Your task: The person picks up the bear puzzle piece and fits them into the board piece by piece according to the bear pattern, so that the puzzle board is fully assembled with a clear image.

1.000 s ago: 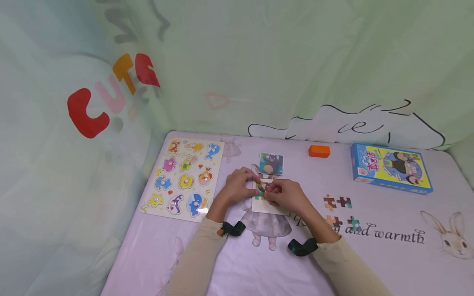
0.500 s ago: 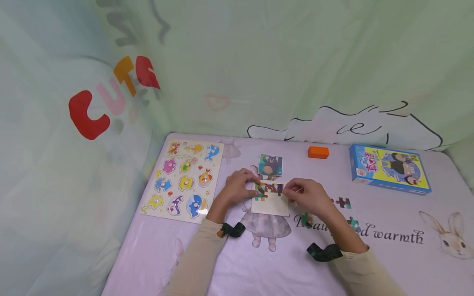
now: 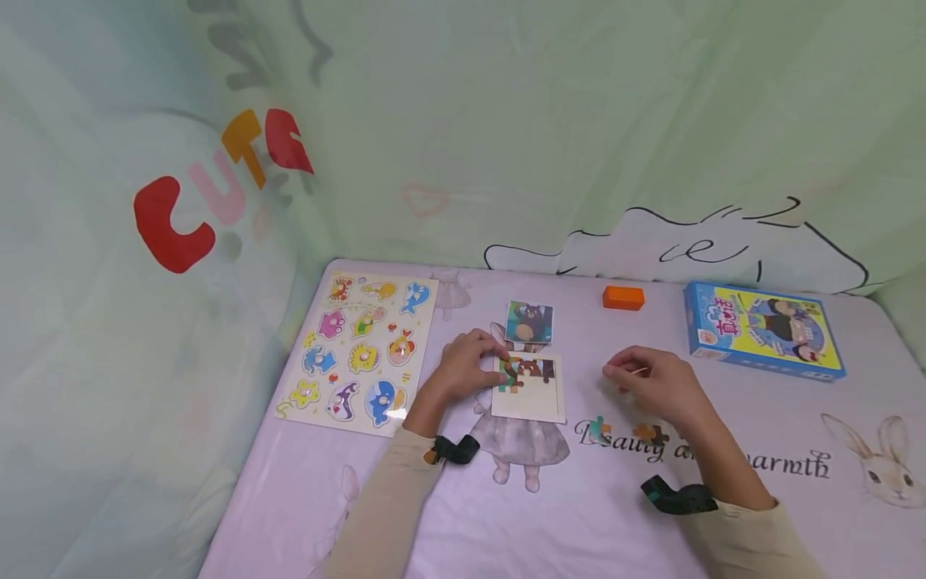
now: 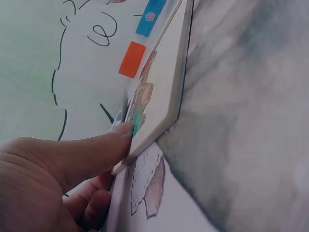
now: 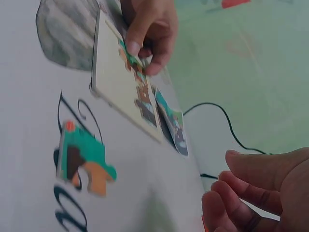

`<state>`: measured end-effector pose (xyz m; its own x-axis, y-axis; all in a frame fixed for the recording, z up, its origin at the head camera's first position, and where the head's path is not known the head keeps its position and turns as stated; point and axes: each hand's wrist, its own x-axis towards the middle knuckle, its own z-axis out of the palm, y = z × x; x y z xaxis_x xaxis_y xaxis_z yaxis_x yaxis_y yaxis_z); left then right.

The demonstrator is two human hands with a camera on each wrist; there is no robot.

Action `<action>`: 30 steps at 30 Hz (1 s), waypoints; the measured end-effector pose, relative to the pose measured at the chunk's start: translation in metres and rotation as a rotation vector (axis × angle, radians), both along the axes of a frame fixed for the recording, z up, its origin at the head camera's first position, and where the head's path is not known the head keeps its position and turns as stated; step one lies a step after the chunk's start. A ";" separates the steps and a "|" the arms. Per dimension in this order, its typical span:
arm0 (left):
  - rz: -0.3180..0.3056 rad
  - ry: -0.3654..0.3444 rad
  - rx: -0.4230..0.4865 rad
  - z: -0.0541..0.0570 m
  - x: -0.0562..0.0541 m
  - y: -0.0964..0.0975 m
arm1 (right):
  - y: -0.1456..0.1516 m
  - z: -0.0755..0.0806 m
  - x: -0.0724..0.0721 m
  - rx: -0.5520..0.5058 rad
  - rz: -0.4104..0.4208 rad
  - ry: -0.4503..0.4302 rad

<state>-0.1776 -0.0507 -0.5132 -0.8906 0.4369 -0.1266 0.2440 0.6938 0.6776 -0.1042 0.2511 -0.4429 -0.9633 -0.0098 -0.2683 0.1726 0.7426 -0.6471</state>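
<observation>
A pale puzzle board (image 3: 526, 404) lies flat on the table, with joined bear-picture pieces (image 3: 528, 370) along its far side. My left hand (image 3: 463, 368) grips the board's far left corner, its thumb (image 4: 113, 145) lying over the edge onto the pieces. To the right of the board, my right hand (image 3: 654, 382) hovers with loosely curled fingers and nothing visible in them. Below it lie loose puzzle pieces, a green and brown one (image 5: 84, 157) and a brown one (image 3: 649, 434). The right hand and forearm may cover others.
Behind the board lies a bear picture card (image 3: 529, 322). A sea-animal knob puzzle (image 3: 362, 354) is at the left. An orange block (image 3: 623, 297) and a blue and yellow box (image 3: 765, 328) stand at the back right. Curtains (image 3: 463, 137) rise behind the table.
My right hand has left the board's far right corner and moved right, over the loose pieces. A dark piece now shows at that corner. The left hand stays on the board.
</observation>
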 end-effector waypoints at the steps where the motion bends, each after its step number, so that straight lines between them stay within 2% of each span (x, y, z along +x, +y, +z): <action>1: 0.000 0.002 0.000 0.000 0.000 0.000 | 0.004 0.000 0.001 0.004 -0.002 -0.003; 13: -0.022 0.017 0.036 0.000 0.000 -0.002 | 0.040 -0.013 0.007 0.093 -0.039 -0.052; 23: -0.023 0.023 0.019 0.000 -0.001 -0.002 | 0.048 -0.024 0.012 0.163 -0.053 -0.039; 30: -0.019 0.007 0.018 -0.002 -0.001 -0.002 | 0.050 -0.027 0.012 0.171 -0.052 -0.050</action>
<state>-0.1788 -0.0528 -0.5149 -0.8829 0.4559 -0.1123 0.2619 0.6767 0.6881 -0.0918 0.3010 -0.4699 -0.9468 0.0894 -0.3091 0.2423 0.8301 -0.5022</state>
